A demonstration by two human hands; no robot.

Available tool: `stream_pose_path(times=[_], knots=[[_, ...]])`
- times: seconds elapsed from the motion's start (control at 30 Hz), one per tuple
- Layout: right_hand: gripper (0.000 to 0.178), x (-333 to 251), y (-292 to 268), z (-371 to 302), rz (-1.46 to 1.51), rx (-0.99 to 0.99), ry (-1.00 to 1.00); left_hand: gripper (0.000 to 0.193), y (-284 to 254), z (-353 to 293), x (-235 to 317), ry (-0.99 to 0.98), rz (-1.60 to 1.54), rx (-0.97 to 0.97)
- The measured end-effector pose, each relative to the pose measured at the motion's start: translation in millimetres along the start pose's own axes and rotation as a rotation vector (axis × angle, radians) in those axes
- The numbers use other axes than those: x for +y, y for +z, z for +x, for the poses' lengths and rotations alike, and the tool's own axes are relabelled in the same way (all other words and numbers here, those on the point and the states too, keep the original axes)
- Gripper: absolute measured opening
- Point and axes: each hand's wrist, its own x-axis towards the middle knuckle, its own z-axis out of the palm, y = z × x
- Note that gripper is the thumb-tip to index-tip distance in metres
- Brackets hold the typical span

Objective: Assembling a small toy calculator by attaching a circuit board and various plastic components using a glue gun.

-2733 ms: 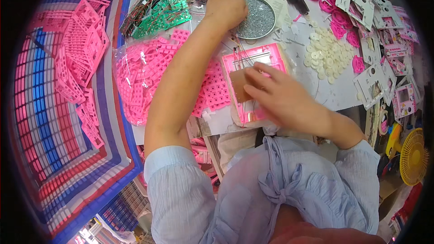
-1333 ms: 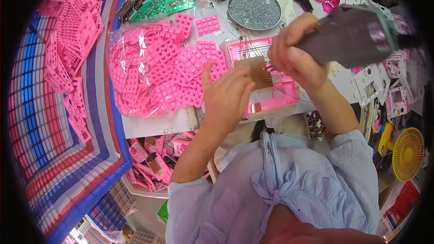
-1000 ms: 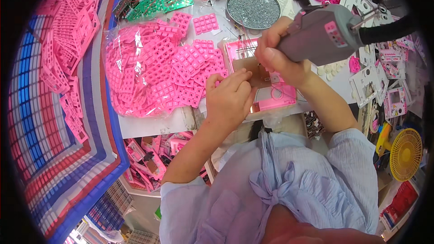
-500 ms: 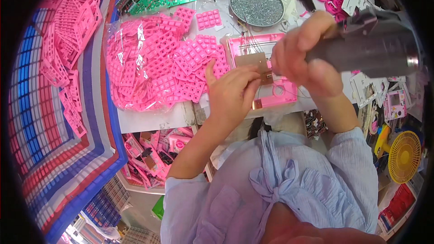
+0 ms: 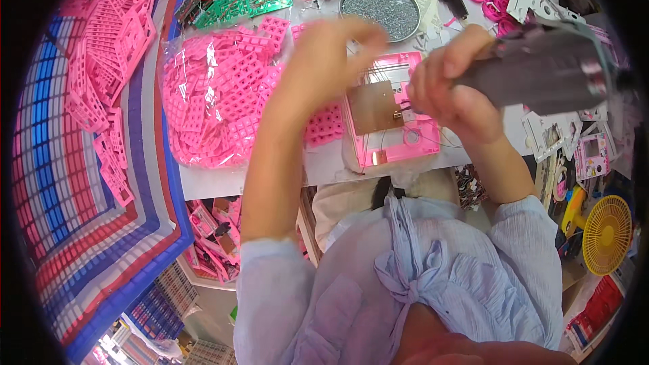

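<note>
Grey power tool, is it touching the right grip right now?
Touching: the head view shows the right grip wrapped around one end of the grey power tool.

The pink casing (image 5: 424, 143) near the frame's centre looks like smooth, lightly shiny plastic; the brown board (image 5: 372, 111) in it is flat and matt. At right, the grey tool (image 5: 534, 76) seems dull, its finer texture blurred. At upper centre a dish (image 5: 419, 15) with a bright metallic rim holds grainy, glinting metal bits (image 5: 382, 7). The clear plastic bag (image 5: 211, 67) is crinkled and glossy, the blouse (image 5: 351, 250) thin, creased cloth.
</note>
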Motion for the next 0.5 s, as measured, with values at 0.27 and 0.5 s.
stream_pose_path(times=[0.27, 0.5], knots=[[0.027, 26, 13, -17, -0.220, 0.015, 0.192, 0.027, 49, 91, -61, -0.164, 0.947, -0.117], [0.024, 35, 18, -20, -0.209, -0.030, 0.232, 0.026, 40, 89, -41, -0.154, 0.766, 0.041]])
